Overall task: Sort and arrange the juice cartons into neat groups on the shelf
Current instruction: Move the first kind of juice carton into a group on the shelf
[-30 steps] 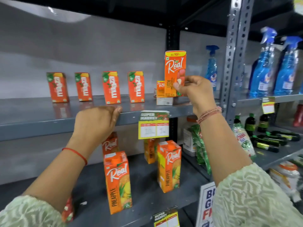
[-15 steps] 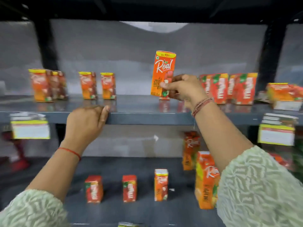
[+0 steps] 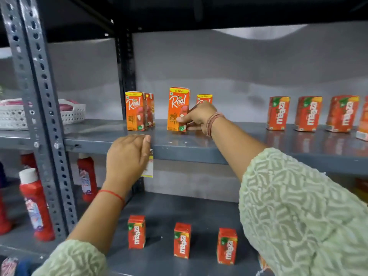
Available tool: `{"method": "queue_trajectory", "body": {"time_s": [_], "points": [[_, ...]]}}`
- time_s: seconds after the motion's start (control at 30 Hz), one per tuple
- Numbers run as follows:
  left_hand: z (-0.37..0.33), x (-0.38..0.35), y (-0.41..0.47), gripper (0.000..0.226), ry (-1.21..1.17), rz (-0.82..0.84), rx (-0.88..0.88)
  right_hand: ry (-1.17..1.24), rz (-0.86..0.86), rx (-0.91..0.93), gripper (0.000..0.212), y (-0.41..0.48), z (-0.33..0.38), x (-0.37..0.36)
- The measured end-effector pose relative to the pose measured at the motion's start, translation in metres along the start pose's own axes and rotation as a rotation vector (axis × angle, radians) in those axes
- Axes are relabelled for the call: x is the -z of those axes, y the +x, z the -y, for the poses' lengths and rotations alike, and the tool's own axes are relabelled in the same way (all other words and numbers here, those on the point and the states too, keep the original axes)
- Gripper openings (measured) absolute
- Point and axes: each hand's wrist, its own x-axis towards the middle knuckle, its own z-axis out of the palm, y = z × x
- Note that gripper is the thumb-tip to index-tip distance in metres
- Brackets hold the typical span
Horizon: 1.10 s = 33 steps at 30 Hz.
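where it was held aloft before, the litchi carton point(image 3: 178, 109) now stands on the shelf point(image 3: 199, 144), right grip point(image 3: 196, 117) clamped on it.

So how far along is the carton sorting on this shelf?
Partly done. On the upper grey metal shelf, orange Real litchi cartons stand at the left and red Maaza cartons line the right. In hand: the right hand has its grip on another Real carton, standing it with the Real group; the left hand rests on the shelf edge. Left: three small Maaza cartons stand on the lower shelf.
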Motion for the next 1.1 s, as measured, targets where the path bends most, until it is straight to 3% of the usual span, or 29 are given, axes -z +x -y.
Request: {"method": "queue_trajectory", "body": {"time_s": [0.23, 0.4, 0.77, 0.97, 1.1], "points": [[-0.004, -0.004, -0.001, 0.038, -0.024, -0.107, 0.005, -0.072, -0.014, -0.054, 0.026, 0.022, 0.008, -0.043], [-0.006, -0.004, -0.002, 0.039, -0.038, -0.094, 0.029, -0.082, -0.029, -0.045, 0.048, 0.027, 0.004, -0.052], [-0.007, -0.003, -0.001, 0.041, -0.037, -0.064, 0.038, -0.371, -0.098, 0.077, 0.048, 0.03, -0.002, -0.06], [-0.007, -0.005, -0.003, 0.041, -0.035, -0.08, 0.033, -0.298, -0.06, 0.001, 0.069, 0.022, -0.002, -0.052], [-0.01, -0.005, -0.003, 0.042, -0.062, -0.111, 0.081, -0.165, -0.157, 0.076, 0.06, 0.005, -0.003, -0.022]]}}
